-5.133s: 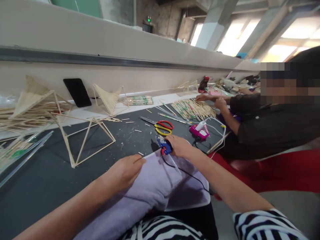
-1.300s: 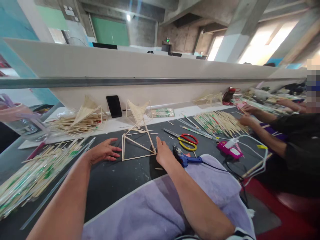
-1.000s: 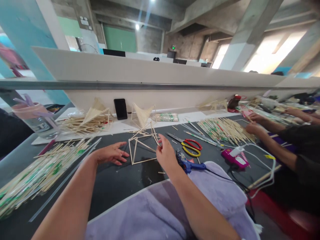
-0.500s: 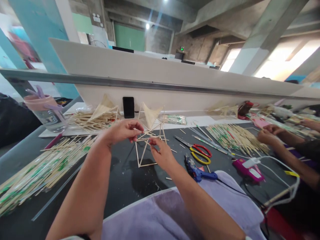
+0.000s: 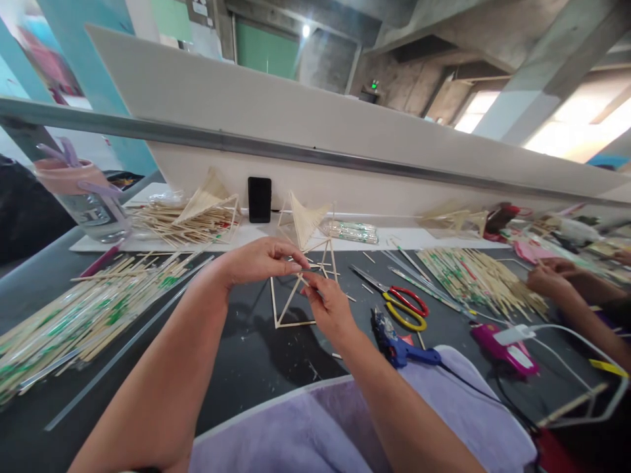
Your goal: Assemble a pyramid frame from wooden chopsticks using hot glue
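Left hand [image 5: 259, 259] and right hand [image 5: 329, 307] pinch the upper struts of a pale, open pyramid frame of thin wooden sticks [image 5: 300, 292], its base on the dark tabletop [image 5: 246, 355]. A blue glue gun [image 5: 401, 341] lies just right of the right hand, red-and-yellow scissors [image 5: 407, 305] beyond it.

I see a dark grey worktable [image 5: 246, 368] carrying loose heaps of pale bamboo sticks [image 5: 73, 315] on its left and another bundle of green-printed sticks [image 5: 473, 276] on its right. Between them lie red-and-yellow-handled scissors [image 5: 407, 305], a blue glue gun [image 5: 399, 341] and a pink glue gun [image 5: 503, 338]. A lilac fleece cloth [image 5: 305, 427] covers the near edge.
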The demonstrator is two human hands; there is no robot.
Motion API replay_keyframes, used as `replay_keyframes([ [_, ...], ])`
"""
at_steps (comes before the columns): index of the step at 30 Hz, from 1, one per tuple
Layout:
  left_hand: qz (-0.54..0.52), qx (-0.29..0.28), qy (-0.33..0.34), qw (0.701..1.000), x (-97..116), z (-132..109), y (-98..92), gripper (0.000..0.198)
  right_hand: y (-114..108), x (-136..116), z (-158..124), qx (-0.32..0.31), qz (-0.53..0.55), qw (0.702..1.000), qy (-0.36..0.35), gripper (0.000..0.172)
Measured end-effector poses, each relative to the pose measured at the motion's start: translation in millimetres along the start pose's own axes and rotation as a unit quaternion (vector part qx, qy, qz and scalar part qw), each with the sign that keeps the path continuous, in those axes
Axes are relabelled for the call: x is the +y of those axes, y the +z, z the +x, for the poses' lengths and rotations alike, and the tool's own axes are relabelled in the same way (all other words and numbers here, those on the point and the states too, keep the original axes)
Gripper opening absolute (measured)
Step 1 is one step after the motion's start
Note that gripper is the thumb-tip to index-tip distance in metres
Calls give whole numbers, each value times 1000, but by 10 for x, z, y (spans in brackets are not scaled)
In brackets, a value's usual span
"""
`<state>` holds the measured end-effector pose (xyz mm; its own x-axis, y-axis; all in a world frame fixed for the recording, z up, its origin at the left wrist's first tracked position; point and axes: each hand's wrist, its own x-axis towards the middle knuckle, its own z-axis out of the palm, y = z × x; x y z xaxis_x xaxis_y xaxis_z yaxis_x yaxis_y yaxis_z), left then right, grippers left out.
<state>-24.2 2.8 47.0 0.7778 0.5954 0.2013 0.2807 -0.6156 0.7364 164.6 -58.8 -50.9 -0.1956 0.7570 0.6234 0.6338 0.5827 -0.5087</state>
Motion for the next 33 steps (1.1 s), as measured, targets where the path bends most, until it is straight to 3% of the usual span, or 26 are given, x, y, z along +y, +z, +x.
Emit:
replay_keyframes([
  [6, 10, 6, 37, 999, 45, 42, 44, 21, 2, 37, -15, 20, 2, 1000, 14, 28],
  [15, 8, 27, -43, 999, 18, 83, 121, 12, 27, -28, 35, 21, 16, 999, 32, 25],
  [23, -82, 30, -54, 995, -29, 108, 185, 14, 1, -93, 108, 28, 55, 997, 54, 19],
  [33, -144, 20, -79, 986, -87, 100, 200, 23, 22, -103, 108, 91, 34, 993, 67, 15],
])
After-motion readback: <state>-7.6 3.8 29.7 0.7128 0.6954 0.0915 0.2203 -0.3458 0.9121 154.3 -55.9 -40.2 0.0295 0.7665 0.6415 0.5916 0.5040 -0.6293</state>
